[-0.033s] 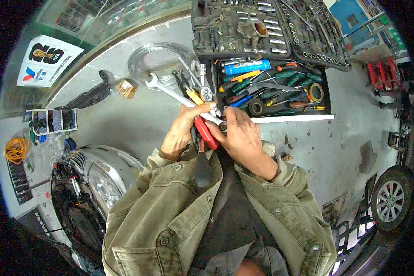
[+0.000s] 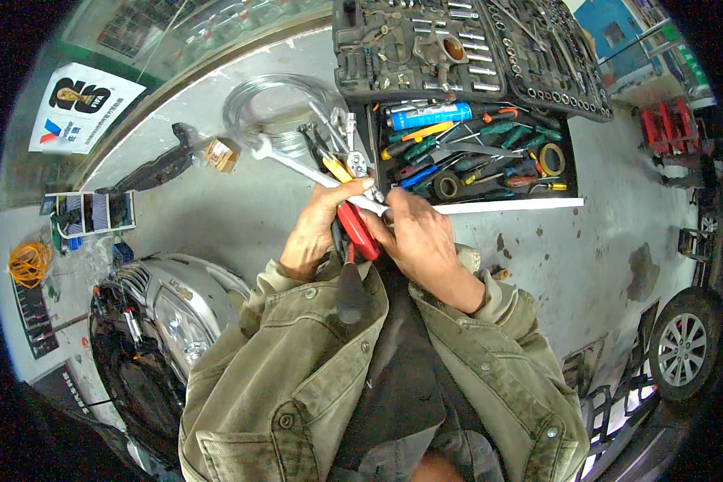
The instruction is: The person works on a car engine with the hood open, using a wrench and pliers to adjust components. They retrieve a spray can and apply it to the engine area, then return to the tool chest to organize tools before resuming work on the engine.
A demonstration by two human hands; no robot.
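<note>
My left hand (image 2: pixel 317 229) grips a bundle of tools: a long combination wrench (image 2: pixel 289 166) pointing up-left, a yellow-handled tool (image 2: pixel 336 166), a chrome ratchet (image 2: pixel 357 162) and a red-handled tool (image 2: pixel 358 231) with dark handles beside it. My right hand (image 2: pixel 422 245) is closed at the wrench's lower end, against the bundle; its fingertips are slightly blurred and exactly what they grip is partly hidden. Just beyond both hands lies an open drawer (image 2: pixel 580 203) full of screwdrivers, tape rolls and a blue cylinder (image 2: pixel 430 116).
Open socket cases (image 2: pixel 538 56) sit atop the drawer. A wire coil (image 2: pixel 257 100) and small carton (image 2: pixel 220 154) lie behind my left hand. A silver vehicle (image 2: pixel 177 305) is lower left, a red rack (image 2: pixel 663 128) upper right, a car wheel (image 2: pixel 681 345) lower right.
My right fingers shift slightly and blur at the wrench's end. Otherwise the hands and held tools stay almost still.
</note>
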